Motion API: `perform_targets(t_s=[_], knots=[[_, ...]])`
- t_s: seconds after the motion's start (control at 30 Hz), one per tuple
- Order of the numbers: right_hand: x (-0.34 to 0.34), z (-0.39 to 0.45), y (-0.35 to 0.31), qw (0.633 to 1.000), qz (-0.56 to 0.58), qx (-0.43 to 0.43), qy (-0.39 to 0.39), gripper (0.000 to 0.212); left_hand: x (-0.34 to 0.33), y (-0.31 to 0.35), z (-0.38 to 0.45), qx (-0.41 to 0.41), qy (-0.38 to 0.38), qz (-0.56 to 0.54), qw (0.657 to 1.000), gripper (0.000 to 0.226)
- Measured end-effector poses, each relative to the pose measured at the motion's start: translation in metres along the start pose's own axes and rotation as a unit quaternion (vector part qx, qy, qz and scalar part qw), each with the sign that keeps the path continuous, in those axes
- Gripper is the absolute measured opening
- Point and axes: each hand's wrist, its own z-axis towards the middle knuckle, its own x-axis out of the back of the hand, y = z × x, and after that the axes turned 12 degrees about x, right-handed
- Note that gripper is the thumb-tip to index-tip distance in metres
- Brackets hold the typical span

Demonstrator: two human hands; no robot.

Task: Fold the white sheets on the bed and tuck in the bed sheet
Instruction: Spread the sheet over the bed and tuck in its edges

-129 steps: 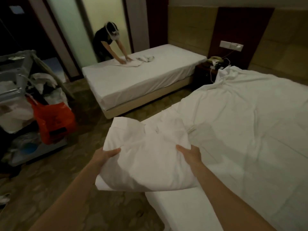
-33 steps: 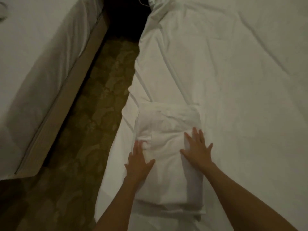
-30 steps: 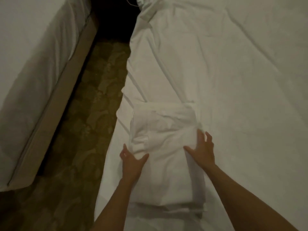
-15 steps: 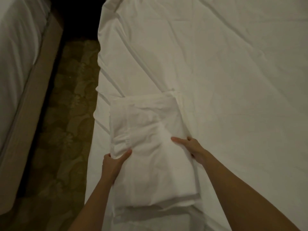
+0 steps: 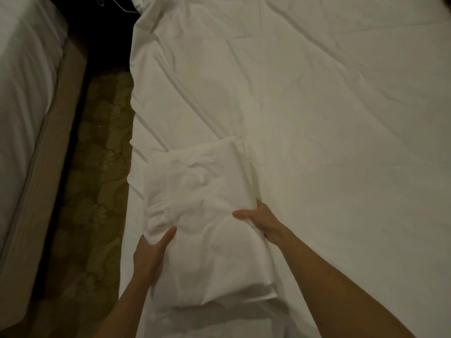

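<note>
A folded white sheet [image 5: 202, 215] lies as a thick rectangular bundle near the left edge of the bed, on top of the creased white bed sheet [image 5: 317, 106]. My left hand [image 5: 150, 254] grips the bundle's left side, thumb on top and fingers tucked underneath. My right hand [image 5: 261, 220] grips its right side the same way, thumb lying over the top. The bundle's near end is slightly raised above the bed sheet, with a shadow under it. The bed sheet's left edge hangs loose over the side of the mattress.
A narrow strip of patterned carpet [image 5: 95, 191] runs between this bed and a second bed [image 5: 22, 106] with a beige base on the left. A dark gap with a thin cable [image 5: 114, 6] lies at the top.
My hands went from lying flat on top of the bundle to gripping its two sides. The view has shifted slightly, and the bundle's near end has come up a little.
</note>
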Motion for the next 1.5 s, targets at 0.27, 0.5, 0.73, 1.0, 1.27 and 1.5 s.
perform_targets(t_s=[0.27,0.5,0.73,1.0,1.27,1.5], knots=[[0.052,-0.033,-0.044,0.998,0.005,0.062,0.009,0.052,-0.015,0.041,-0.064,-0.09,0.03,-0.05,0.994,0.111],[0.178,-0.071,-0.08,0.993,0.003,0.087,0.078,0.046,-0.089,0.099,-0.13,-0.144,-0.08,-0.057,0.985,0.098],[0.321,-0.122,-0.065,0.985,0.009,0.062,0.162,0.052,-0.21,0.118,-0.199,-0.178,-0.207,-0.061,0.96,0.066],[0.374,-0.115,0.019,0.982,-0.008,0.007,0.189,0.055,-0.294,0.06,-0.197,-0.075,-0.181,0.014,0.981,0.084],[0.364,-0.118,0.051,0.965,-0.08,-0.073,0.237,0.079,-0.287,0.045,-0.205,0.058,-0.247,0.093,0.963,0.079],[0.339,-0.145,0.032,0.919,-0.312,-0.112,0.212,0.076,-0.269,0.061,-0.215,0.04,-0.199,0.334,0.92,0.095]])
